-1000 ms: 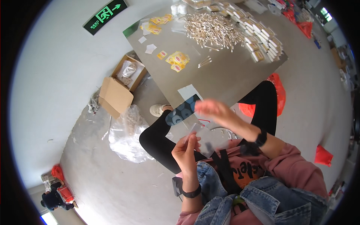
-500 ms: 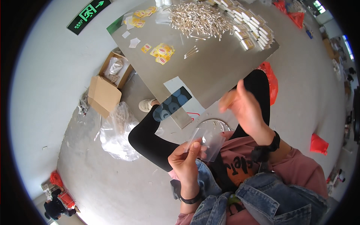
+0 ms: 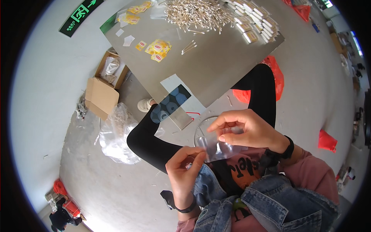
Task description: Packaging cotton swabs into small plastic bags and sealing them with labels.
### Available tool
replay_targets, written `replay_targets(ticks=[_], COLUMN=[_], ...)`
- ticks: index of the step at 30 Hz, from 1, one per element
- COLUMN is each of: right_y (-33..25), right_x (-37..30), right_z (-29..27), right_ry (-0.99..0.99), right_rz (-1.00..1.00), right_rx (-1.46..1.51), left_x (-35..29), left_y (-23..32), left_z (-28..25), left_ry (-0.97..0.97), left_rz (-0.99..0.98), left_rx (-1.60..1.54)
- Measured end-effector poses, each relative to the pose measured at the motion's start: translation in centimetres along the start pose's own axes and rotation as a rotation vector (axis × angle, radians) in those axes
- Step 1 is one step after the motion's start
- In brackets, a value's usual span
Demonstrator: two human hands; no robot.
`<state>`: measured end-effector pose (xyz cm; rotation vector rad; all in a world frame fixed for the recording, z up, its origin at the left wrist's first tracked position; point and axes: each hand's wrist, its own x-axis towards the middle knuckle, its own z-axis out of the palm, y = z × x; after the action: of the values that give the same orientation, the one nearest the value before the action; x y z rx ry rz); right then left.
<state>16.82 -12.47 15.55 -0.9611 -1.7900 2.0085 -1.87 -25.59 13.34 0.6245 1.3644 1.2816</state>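
Note:
A small clear plastic bag (image 3: pixel 219 151) is held over my lap. My left hand (image 3: pixel 182 170) pinches its left edge between thumb and fingertips. Above its right part hovers my right hand (image 3: pixel 253 129), fingers curved and the thumb apart from the forefinger; whether the fingertips touch the bag is hard to tell. Behind the bag shows the round rim of a clear dish-like thing (image 3: pixel 195 131). On the table (image 3: pixel 201 73) ahead lie a large heap of cotton swabs (image 3: pixel 197 15), a few loose swabs (image 3: pixel 189 47) and a pile of yellow-and-white labels (image 3: pixel 158 50).
Stacked small packs of swabs (image 3: pixel 251 23) fill the table's far right. An opened cardboard box (image 3: pixel 102 94) and a clear plastic sack (image 3: pixel 118 139) are on the floor at left. A red bag (image 3: pixel 276 79) lies beside my right leg. Another person (image 3: pixel 60 216) is far off at lower left.
My right hand has come down and left from the raised position to the bag. My left hand has shifted slightly left, still pinching the bag. The view has shifted a little.

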Motion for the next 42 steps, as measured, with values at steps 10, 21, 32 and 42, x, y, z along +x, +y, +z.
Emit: replay_targets(ticks=[10,21,32,42], right_y=[-0.2,2.0,2.0,3.3], right_x=[-0.8,-1.2,-1.2,-0.4], right_z=[3.2,3.2,4.4,3.9], right_ry=[0.373,0.134,0.205,0.317], right_rz=[-0.499,-0.158,-0.119,-0.185], right_rx=[-0.657,-0.067,-0.160,-0.362], left_x=[-0.1,-0.5,0.4,1.5], left_y=[-1.3,-1.2,-1.7,-2.1], left_z=[1.7,2.4,2.6,3.2], left_ry=[0.105,0.089,-0.093,-0.013], left_rz=[0.044,0.211,-0.051,0.005], left_rx=[-0.092,0.369,-0.307,0.200])
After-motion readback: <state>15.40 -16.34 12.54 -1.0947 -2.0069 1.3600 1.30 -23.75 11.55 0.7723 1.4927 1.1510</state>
